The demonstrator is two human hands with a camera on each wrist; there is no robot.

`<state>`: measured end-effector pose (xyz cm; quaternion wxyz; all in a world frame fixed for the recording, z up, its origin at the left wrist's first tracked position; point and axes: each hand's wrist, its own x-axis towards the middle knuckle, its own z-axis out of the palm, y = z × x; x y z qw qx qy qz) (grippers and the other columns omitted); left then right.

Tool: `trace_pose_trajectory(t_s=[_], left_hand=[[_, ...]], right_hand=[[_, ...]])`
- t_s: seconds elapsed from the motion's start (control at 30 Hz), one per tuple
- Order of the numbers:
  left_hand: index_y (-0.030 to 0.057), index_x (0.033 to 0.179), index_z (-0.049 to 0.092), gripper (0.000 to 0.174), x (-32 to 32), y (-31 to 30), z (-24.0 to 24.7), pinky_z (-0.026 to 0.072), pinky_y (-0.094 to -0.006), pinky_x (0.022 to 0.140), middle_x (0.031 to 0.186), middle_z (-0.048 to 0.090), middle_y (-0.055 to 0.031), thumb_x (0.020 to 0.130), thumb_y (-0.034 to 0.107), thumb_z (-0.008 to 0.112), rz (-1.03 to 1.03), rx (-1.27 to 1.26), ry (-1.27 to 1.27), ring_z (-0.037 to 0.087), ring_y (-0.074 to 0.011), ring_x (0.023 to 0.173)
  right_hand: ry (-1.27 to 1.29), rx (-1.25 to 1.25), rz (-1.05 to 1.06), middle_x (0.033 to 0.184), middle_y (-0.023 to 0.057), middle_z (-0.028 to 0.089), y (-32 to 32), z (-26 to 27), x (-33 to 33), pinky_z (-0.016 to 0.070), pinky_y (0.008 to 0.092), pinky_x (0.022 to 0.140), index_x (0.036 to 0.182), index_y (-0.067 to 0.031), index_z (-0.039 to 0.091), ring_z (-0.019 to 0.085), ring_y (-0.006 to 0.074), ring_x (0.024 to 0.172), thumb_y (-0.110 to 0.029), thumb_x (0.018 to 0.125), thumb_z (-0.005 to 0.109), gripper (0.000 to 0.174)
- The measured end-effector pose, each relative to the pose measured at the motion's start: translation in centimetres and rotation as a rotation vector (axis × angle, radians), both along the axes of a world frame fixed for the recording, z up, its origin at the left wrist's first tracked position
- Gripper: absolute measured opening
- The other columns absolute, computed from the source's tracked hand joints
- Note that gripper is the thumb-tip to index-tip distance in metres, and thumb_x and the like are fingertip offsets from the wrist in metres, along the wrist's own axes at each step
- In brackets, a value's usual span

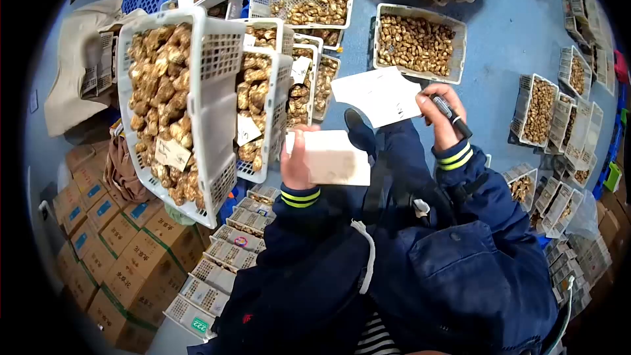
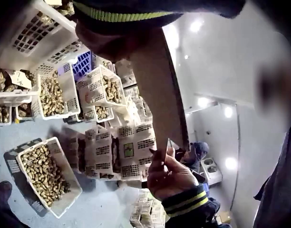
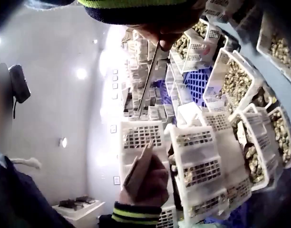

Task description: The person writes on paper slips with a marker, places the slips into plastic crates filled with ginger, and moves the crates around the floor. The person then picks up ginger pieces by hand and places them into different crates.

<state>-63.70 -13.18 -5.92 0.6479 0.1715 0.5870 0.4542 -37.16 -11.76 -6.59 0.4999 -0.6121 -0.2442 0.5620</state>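
In the head view my left hand (image 1: 296, 167) grips a stack of blank white cards (image 1: 338, 158) by its left edge, thumb over the top. My right hand (image 1: 442, 118) pinches the corner of a single white card (image 1: 378, 95) with small dark writing on it. A black marker pen (image 1: 452, 117) lies across the same hand's fingers, pointing down and right. The single card is held above and to the right of the stack. The right wrist view catches this card (image 3: 149, 78) edge-on, with the stack (image 3: 138, 171) in the left hand below it.
Tall white crates of golden-brown lumpy produce (image 1: 161, 92) stand close on the left, some with paper labels (image 1: 172, 154). Another full crate (image 1: 420, 43) sits on the blue floor (image 1: 490, 46) ahead. Cardboard boxes (image 1: 141, 260) are piled lower left; more crates (image 1: 539, 110) line the right.
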Motion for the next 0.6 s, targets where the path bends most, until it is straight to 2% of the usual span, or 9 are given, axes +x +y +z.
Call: trace_pose_trajectory(t_s=[0.13, 0.2, 0.23, 0.3, 0.43, 0.5, 0.53, 0.57, 0.6], left_hand=[[0.0014, 0.1, 0.052, 0.023, 3.7, -0.2, -0.1, 0.0492, -0.0315, 0.075, 0.095, 0.061, -0.0117, 0.092, 0.023, 0.05, -0.262, -0.134, -0.099, 0.059, -0.0188, 0.084], [0.0006, 0.099, 0.052, 0.02, 4.9, -0.6, -0.7, 0.0482, -0.0307, 0.077, 0.093, 0.061, -0.0126, 0.091, 0.018, 0.05, -0.3, -0.181, -0.098, 0.059, -0.0181, 0.085], [0.0003, 0.1, 0.052, 0.019, 5.1, -1.0, -1.5, 0.0478, -0.0304, 0.078, 0.093, 0.061, -0.0128, 0.091, 0.017, 0.05, -0.303, -0.192, -0.098, 0.058, -0.0178, 0.085], [0.0034, 0.103, 0.05, 0.019, 4.7, -1.5, -2.3, 0.049, -0.0313, 0.074, 0.094, 0.06, -0.0121, 0.092, 0.019, 0.049, -0.282, -0.247, -0.065, 0.059, -0.0182, 0.082], [0.0002, 0.103, 0.051, 0.02, 2.6, -1.6, -4.1, 0.0492, -0.0302, 0.074, 0.095, 0.061, -0.0134, 0.092, 0.017, 0.047, -0.126, -0.302, -0.013, 0.06, -0.0181, 0.081], [0.0001, 0.103, 0.051, 0.02, 1.5, -0.8, -4.9, 0.0493, -0.0305, 0.074, 0.094, 0.061, -0.0133, 0.093, 0.016, 0.046, -0.117, -0.306, -0.012, 0.06, -0.0185, 0.082], [-0.0001, 0.103, 0.05, 0.019, 0.9, -0.5, -5.9, 0.0492, -0.0307, 0.075, 0.094, 0.061, -0.0136, 0.093, 0.015, 0.045, -0.137, -0.268, 0.017, 0.06, -0.0191, 0.083], [-0.0006, 0.104, 0.05, 0.019, 0.5, 0.0, -6.2, 0.0493, -0.0315, 0.076, 0.095, 0.061, -0.014, 0.093, 0.014, 0.044, -0.137, -0.277, 0.022, 0.06, -0.0195, 0.083], [-0.0007, 0.104, 0.049, 0.019, -0.6, 0.0, -7.3, 0.0494, -0.032, 0.077, 0.095, 0.061, -0.0143, 0.093, 0.014, 0.044, -0.15, -0.262, -0.012, 0.06, -0.0197, 0.084]], right_hand=[[-0.148, -0.052, 0.122, 0.077, -0.0004, 0.058, 2.5, -9.4, 4.8, 0.0422, 0.0205, 0.057, 0.092, -0.004, 0.058, 0.051, 0.0059, 0.063, -0.01, 0.081, 0.063, 0.014], [-0.197, 0.026, 0.184, 0.079, 0.0013, 0.06, 3.1, -15.2, 5.1, 0.0445, 0.0222, 0.06, 0.093, -0.0045, 0.059, 0.054, 0.0086, 0.065, -0.01, 0.081, 0.063, 0.013], [-0.338, -0.032, 0.226, 0.081, 0.0032, 0.063, 3.6, -16.8, 4.4, 0.0461, 0.0246, 0.064, 0.092, -0.0071, 0.06, 0.058, 0.0122, 0.069, -0.008, 0.081, 0.062, 0.012], [-0.59, 0.149, 0.205, 0.082, 0.0053, 0.064, 4.8, -19.8, 2.4, 0.0466, 0.0261, 0.068, 0.092, -0.0097, 0.061, 0.061, 0.0145, 0.073, -0.006, 0.081, 0.06, 0.012], [-0.491, -0.004, 0.106, 0.082, 0.0044, 0.063, 7.9, -25.2, -2.7, 0.0451, 0.0246, 0.072, 0.092, -0.0087, 0.061, 0.059, 0.0131, 0.077, -0.001, 0.079, 0.058, 0.015], [-0.292, -0.013, 0.027, 0.083, 0.0051, 0.065, 10.0, -30.1, -5.7, 0.0452, 0.0243, 0.072, 0.093, -0.008, 0.062, 0.06, 0.0132, 0.079, 0.002, 0.078, 0.058, 0.018], [-0.526, 0.037, 0.079, 0.083, 0.0038, 0.065, 11.4, -30.5, -6.9, 0.0446, 0.0228, 0.069, 0.093, -0.0069, 0.062, 0.058, 0.0103, 0.077, 0.006, 0.079, 0.057, 0.02], [-0.563, 0.017, 0.074, 0.083, 0.0018, 0.064, 13.0, -31.1, -8.3, 0.0436, 0.0211, 0.067, 0.094, -0.0054, 0.062, 0.057, 0.0088, 0.075, 0.009, 0.079, 0.055, 0.022], [-0.267, -0.03, -0.037, 0.082, 0.0008, 0.064, 14.6, -31.7, -9.8, 0.0436, 0.0209, 0.066, 0.095, -0.0059, 0.062, 0.056, 0.009, 0.073, 0.008, 0.08, 0.054, 0.021]])
